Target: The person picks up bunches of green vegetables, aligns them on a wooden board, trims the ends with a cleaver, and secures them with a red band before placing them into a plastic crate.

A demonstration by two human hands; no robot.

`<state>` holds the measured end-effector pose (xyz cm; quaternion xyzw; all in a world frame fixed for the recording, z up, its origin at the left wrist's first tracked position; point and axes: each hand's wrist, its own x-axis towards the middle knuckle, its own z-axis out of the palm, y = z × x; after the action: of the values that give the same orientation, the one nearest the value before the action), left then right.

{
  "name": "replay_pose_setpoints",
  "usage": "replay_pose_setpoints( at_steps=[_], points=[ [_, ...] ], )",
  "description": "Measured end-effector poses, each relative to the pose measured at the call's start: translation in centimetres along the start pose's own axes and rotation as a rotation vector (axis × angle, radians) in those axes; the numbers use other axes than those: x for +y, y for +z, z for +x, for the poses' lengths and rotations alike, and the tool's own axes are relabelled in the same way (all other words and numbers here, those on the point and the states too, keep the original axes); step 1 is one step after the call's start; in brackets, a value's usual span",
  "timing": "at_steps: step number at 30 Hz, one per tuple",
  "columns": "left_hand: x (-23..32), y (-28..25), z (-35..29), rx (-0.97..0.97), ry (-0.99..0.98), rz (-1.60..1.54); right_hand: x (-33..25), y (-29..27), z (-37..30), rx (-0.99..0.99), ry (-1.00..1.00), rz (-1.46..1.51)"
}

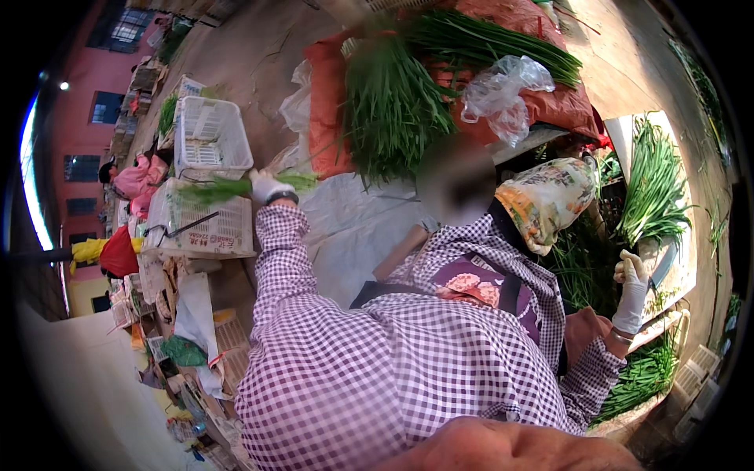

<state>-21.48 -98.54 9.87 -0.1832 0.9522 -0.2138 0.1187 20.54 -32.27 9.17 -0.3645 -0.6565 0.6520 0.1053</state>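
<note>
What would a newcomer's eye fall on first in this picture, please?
The checked purple sleeves fill the middle. The left hand, in a white glove, holds a bunch of green chives over a white plastic crate. A big heap of chives lies on orange cloth at the top.

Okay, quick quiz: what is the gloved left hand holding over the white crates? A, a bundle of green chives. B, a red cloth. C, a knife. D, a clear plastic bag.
A: the left hand, in a white glove, grips a bundle of green chives lying across the top of the white crates; the clear plastic bag lies apart on the red cloth.
</note>
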Motion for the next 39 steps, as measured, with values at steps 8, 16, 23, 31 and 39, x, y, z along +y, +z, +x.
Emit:
replay_pose_setpoints(
  at_steps=[8,16,23,31,39],
  points=[
    [8.0,14.1,-6.2,-0.459,0.327,-0.097,0.9,-0.5,-1.6,0.01,0.078,-0.004],
    [14.5,15.8,-7.8,-0.502,0.526,-0.267,1.1,-1.7,-3.1,0.085,0.126,-0.021],
    [17.2,16.3,-8.6,-0.483,0.841,-0.264,2.1,-0.9,-4.9,0.174,0.171,0.088],
    [18.3,3.3,-16.5,-0.611,1.313,-0.579,2.5,-4.1,-6.4,0.291,0.227,0.058],
    [28.7,-15.7,-31.2,-1.032,1.706,-1.082,3.8,-8.5,-2.6,0.37,0.234,0.053]
  ],
)
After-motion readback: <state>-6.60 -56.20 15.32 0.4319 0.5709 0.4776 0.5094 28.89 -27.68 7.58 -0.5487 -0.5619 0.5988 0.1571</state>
